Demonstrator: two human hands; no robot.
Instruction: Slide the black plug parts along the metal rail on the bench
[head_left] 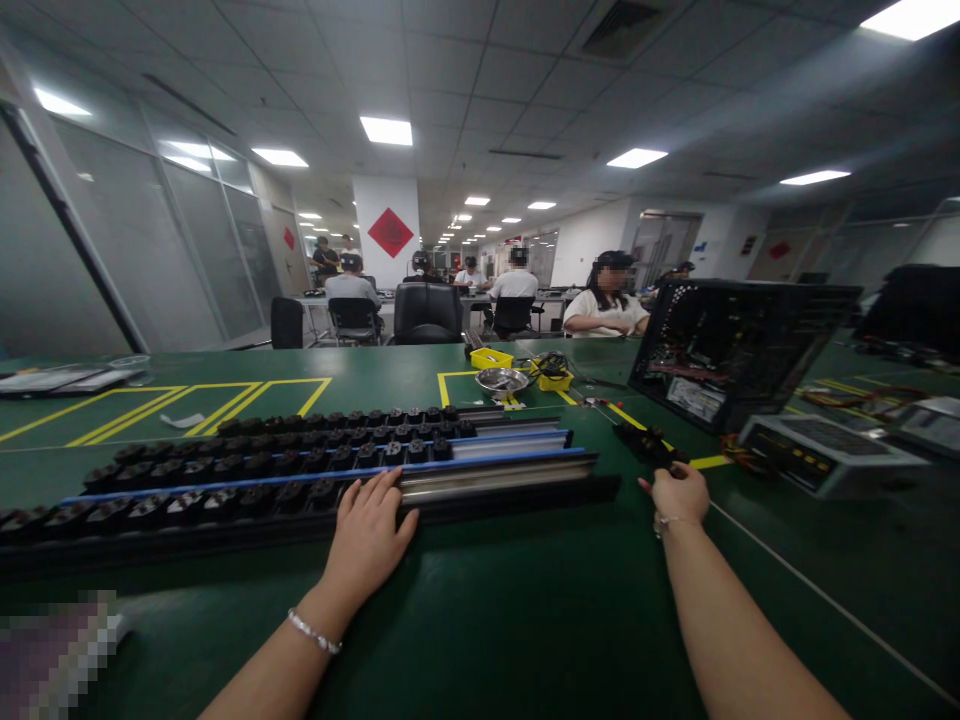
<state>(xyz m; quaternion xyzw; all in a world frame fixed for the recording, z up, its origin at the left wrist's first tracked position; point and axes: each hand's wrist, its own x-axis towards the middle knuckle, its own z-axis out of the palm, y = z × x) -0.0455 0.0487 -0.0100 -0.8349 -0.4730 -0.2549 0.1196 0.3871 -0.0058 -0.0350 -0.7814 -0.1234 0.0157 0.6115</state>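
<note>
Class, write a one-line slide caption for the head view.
Left hand on long rails of black sockets, right hand at small black parts, green table.

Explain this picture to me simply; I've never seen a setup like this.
There is no machine here, only a person's two bare hands, seen in one picture from a camera worn on the head, looking forward and down.

The left hand, with a bracelet, rests on long rails holding rows of small black parts. The right hand is at some dark pieces; whether it grips one is hard to tell.

These lie on a green table marked with yellow lines. Farther back are a metal bowl and yellow bins; to the right, an open computer case and a metal box with wires. Other people sit beyond the table.
</note>
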